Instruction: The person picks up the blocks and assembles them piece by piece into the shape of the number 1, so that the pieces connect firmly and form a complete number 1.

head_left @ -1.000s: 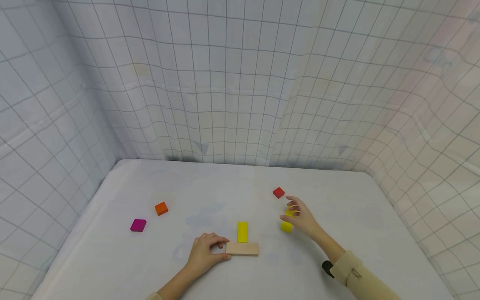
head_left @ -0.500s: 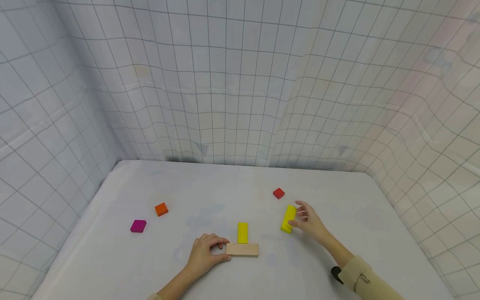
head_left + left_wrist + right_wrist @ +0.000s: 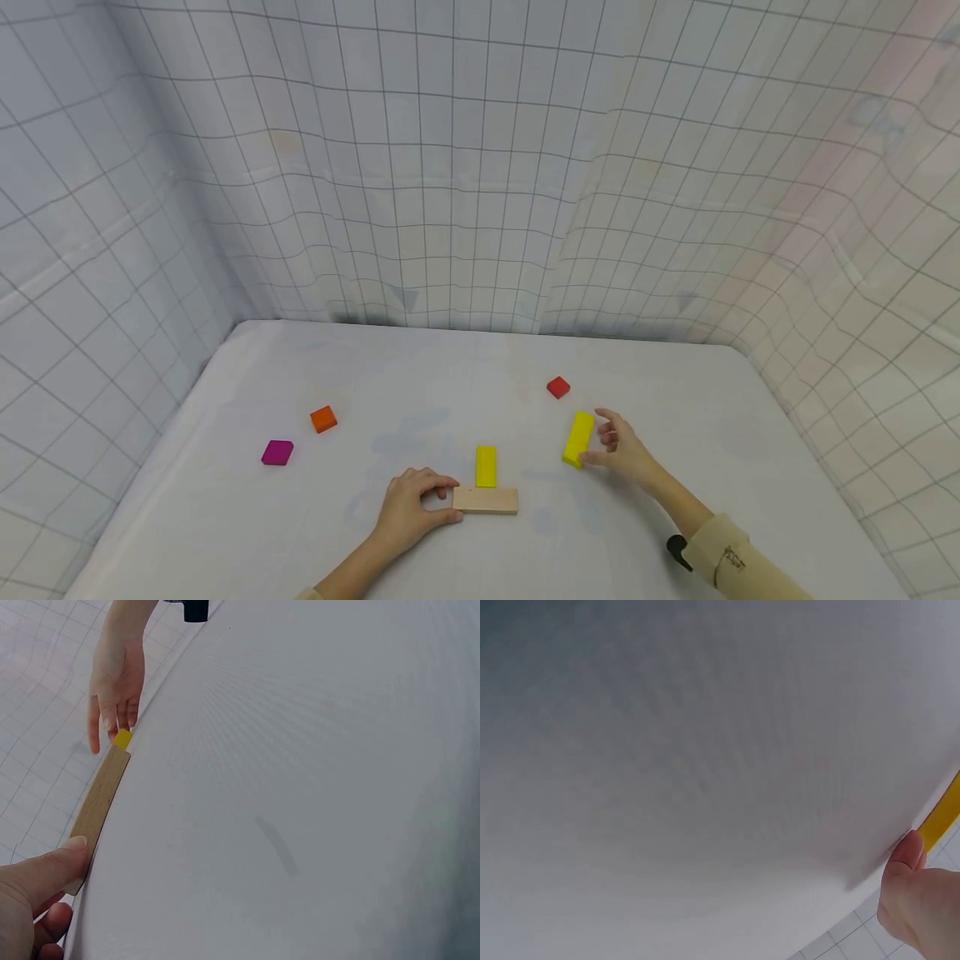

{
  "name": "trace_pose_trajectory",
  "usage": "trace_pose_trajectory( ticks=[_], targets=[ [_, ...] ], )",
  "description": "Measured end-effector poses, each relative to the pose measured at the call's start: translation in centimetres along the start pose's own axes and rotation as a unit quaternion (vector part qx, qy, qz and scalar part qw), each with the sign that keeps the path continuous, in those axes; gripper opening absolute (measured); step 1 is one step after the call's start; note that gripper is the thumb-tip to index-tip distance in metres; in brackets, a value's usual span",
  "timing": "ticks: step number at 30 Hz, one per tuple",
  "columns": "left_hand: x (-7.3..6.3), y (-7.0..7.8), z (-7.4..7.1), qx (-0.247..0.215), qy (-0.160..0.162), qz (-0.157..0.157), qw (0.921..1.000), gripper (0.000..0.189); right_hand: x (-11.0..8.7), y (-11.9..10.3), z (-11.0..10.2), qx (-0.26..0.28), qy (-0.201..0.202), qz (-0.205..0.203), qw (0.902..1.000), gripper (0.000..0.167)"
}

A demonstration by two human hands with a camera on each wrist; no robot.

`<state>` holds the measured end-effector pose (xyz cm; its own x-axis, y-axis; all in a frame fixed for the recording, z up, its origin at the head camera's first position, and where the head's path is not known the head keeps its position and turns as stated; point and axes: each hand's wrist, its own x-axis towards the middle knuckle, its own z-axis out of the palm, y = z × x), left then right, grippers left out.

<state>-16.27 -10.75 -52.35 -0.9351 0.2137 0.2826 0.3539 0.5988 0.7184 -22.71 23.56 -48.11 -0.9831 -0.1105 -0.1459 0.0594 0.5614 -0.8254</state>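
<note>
As the left hand (image 3: 408,508) pinches the plain wooden block (image 3: 487,501) at its left end, thumb on the near side, index finger on the far side, the right hand (image 3: 628,457) is over at the long yellow block (image 3: 578,438)! Its fingers are loosely bent and spread well away from the thumb, and that thumb is right at the block's near end; whether the fingertips touch the far end, I cannot tell.

The wooden block lies crosswise in front of the person, and there's the small yellow block (image 3: 486,467) just beyond it, its near end right up against the wood in the head view. Farther out, the red block (image 3: 558,387) sits near the long yellow one. Over on the left of the white table (image 3: 420,383), well apart from both hands: the orange block (image 3: 323,419), and the purple block (image 3: 277,452) near it!
</note>
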Motion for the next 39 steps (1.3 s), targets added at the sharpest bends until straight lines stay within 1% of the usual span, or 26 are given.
trace_pose_trajectory(
  ticks=[2, 8, 15, 29, 33, 39],
  targets=[
    [0.0, 0.0, 0.0, 0.0, 0.002, 0.0, 1.0, 0.032, 0.1, 0.1, 0.1, 0.001, -0.004, 0.003, 1.0, 0.085],
    [-0.1, 0.0, 0.1, 0.003, 0.016, 0.01, 0.9998, 0.031, 0.3, 0.6, 0.5, -0.017, -0.014, 0.007, 0.9997, 0.088],
    [-0.1, 0.1, 0.0, 0.001, 0.002, -0.002, 1.0, 0.031, 0.4, 0.8, 0.6, -0.013, -0.019, 0.007, 0.9997, 0.089],
    [-0.1, 0.1, 0.0, 0.001, 0.007, 0.0, 1.0, 0.031, 0.5, 0.9, 0.7, -0.02, -0.021, 0.016, 0.9995, 0.097],
    [0.0, 0.0, 0.0, 0.002, 0.0, -0.011, 0.9999, 0.031, 0.5, 0.9, 0.7, -0.03, -0.022, 0.014, 0.9992, 0.099],
    [0.0, 0.0, 0.1, 0.001, -0.003, -0.016, 0.9999, 0.032, 0.7, 1.1, 0.8, -0.038, -0.021, 0.019, 0.9989, 0.099]
  ],
)
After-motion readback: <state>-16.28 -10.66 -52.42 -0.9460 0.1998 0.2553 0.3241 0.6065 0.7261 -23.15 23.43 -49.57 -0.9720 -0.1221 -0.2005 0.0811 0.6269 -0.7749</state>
